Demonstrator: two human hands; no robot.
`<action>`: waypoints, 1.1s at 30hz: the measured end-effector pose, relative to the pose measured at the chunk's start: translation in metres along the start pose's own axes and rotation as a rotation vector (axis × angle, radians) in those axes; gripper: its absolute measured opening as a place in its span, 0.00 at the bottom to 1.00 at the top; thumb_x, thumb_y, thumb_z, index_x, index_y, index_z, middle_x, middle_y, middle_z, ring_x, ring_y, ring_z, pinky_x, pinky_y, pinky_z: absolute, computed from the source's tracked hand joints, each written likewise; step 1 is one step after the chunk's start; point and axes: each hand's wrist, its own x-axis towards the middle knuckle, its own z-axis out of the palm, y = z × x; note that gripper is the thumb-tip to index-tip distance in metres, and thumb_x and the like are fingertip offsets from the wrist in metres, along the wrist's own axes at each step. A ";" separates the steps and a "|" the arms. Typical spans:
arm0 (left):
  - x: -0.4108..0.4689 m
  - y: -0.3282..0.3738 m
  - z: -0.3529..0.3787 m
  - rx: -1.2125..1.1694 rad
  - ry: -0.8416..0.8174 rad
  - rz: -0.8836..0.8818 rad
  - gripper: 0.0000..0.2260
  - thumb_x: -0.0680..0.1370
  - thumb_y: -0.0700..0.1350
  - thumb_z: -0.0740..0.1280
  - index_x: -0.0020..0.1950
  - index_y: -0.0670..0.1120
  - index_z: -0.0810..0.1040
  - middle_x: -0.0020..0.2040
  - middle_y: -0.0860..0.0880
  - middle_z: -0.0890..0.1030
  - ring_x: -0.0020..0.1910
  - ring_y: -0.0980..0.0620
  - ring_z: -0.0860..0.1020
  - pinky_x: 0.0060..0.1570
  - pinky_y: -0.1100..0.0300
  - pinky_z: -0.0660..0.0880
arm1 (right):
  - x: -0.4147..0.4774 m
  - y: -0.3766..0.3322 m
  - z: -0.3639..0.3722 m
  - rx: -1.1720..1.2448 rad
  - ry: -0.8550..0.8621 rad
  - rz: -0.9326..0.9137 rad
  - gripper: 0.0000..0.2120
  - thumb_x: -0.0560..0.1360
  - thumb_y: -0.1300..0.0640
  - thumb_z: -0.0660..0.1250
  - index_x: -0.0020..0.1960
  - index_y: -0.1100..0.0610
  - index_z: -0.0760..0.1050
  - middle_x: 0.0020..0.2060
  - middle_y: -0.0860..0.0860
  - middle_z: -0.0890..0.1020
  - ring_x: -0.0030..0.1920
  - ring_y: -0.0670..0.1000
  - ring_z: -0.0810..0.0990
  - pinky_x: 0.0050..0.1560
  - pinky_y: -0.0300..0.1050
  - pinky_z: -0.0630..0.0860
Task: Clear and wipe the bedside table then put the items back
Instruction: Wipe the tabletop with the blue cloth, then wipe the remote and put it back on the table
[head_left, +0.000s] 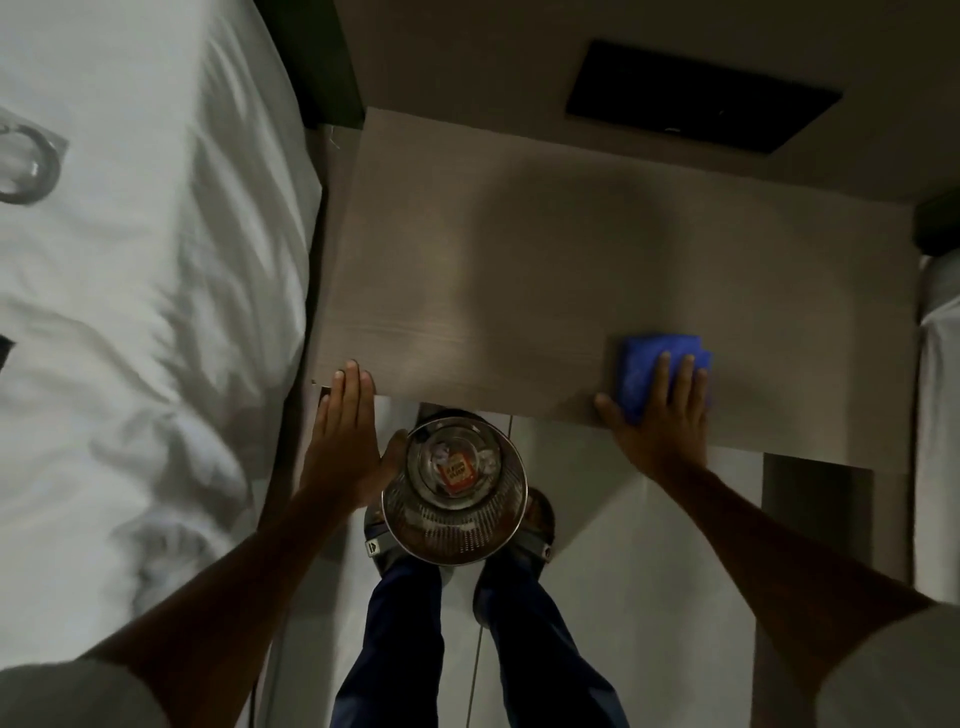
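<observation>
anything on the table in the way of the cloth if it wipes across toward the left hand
Nothing visible. The blue cloth sits under the right hand at the near right edge of the bedside table, and the tabletop between it and the left hand at the near left corner is bare.

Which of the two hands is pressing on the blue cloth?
The right hand, flat on the blue cloth at the table's near edge; the left hand holds nothing.
</observation>
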 end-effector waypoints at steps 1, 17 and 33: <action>0.000 0.000 -0.001 0.002 -0.019 -0.011 0.41 0.79 0.60 0.60 0.80 0.38 0.44 0.81 0.39 0.44 0.80 0.41 0.43 0.77 0.46 0.45 | -0.006 -0.009 0.002 -0.043 -0.068 -0.056 0.53 0.67 0.30 0.64 0.78 0.58 0.46 0.77 0.65 0.49 0.76 0.67 0.47 0.72 0.67 0.52; -0.058 -0.051 -0.227 -0.375 0.954 -0.639 0.17 0.77 0.42 0.64 0.66 0.38 0.74 0.63 0.35 0.76 0.64 0.36 0.73 0.62 0.46 0.70 | -0.076 -0.176 -0.070 0.528 -0.170 -0.452 0.27 0.69 0.62 0.69 0.67 0.54 0.69 0.56 0.57 0.81 0.51 0.62 0.81 0.49 0.46 0.75; -0.094 -0.043 -0.219 -1.398 0.674 -0.855 0.16 0.77 0.36 0.64 0.65 0.37 0.72 0.47 0.42 0.78 0.35 0.48 0.78 0.33 0.58 0.76 | -0.094 -0.193 -0.123 0.627 -0.202 -0.476 0.10 0.70 0.58 0.67 0.50 0.49 0.72 0.40 0.36 0.80 0.37 0.43 0.79 0.35 0.28 0.72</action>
